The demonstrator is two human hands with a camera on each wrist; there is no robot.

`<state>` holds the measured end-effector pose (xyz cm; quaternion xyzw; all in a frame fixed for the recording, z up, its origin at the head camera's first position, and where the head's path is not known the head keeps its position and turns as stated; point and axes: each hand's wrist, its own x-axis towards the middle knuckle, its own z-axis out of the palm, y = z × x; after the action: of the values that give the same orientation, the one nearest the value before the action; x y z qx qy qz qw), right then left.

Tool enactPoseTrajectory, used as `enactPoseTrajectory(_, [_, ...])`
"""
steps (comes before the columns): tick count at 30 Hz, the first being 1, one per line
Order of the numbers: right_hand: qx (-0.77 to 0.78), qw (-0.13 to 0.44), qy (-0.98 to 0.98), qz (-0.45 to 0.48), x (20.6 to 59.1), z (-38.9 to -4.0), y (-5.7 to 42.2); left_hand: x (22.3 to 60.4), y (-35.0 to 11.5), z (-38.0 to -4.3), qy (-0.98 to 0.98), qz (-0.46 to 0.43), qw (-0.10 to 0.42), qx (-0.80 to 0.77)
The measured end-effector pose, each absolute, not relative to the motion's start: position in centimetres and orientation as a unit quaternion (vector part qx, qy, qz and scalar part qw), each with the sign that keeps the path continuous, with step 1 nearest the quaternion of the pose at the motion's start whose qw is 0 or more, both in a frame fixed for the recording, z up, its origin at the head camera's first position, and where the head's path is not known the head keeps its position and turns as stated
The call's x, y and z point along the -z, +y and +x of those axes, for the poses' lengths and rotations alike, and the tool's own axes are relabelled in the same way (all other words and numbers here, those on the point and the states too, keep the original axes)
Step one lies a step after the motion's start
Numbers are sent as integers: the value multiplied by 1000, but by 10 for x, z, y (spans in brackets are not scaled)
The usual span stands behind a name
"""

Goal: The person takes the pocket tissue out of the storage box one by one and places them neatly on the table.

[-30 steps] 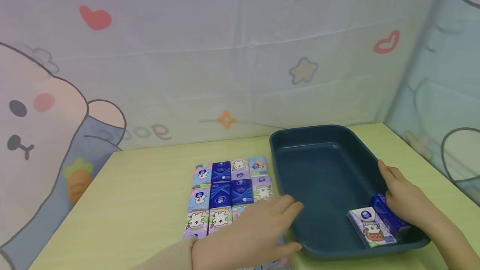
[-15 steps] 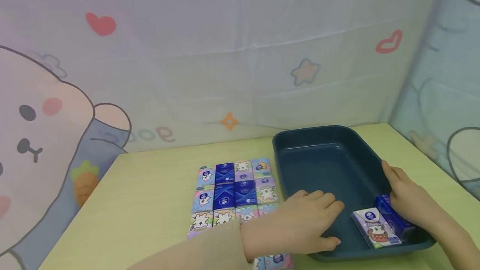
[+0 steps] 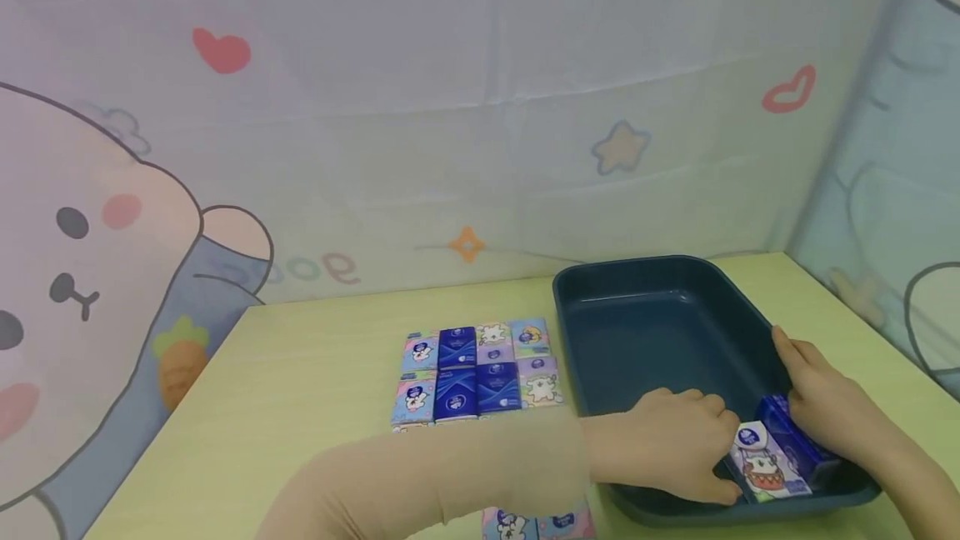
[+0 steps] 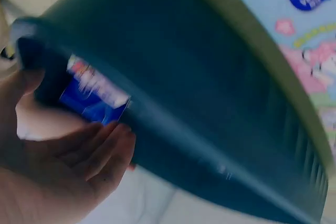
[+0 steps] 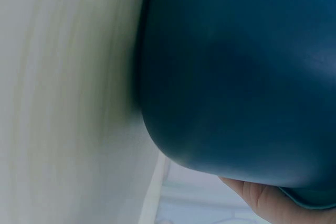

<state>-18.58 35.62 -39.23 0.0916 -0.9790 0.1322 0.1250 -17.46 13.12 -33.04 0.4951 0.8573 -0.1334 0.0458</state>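
Observation:
My left hand is over the near end of a dark teal tray, beside a pale tissue pack with a cartoon drum print. In the left wrist view its fingers are spread apart from the thumb, with a gap before the packs. A dark blue tissue pack stands on edge against the tray's right wall, next to the pale one. My right hand grips the tray's right rim above the blue pack. In the right wrist view, the tray's outer wall hides most of that hand.
Rows of tissue packs, blue and cartoon-printed, lie left of the tray on the pale yellow table. My left sleeve hides some of them. A printed cloth backdrop borders the table's back and right side.
My left hand has moved right, from above the loose packs to beside the pale pack in the tray. The right hand keeps its grip on the rim. The head view has shifted slightly.

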Motion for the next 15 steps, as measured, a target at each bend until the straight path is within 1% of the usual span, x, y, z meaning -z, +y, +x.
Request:
enactPoseTrajectory(4, [-126,133,-979,94,393,-185,356,347,146,-177,872,471,84,100])
enactPoseTrajectory(8, [-125,140,-977,98,394,-185,355,361,155,-178,884,449,91,93])
enactPoseTrajectory(15, [-126,146,-976,104,397,-186,357,369,169,-180,889,439,68,109])
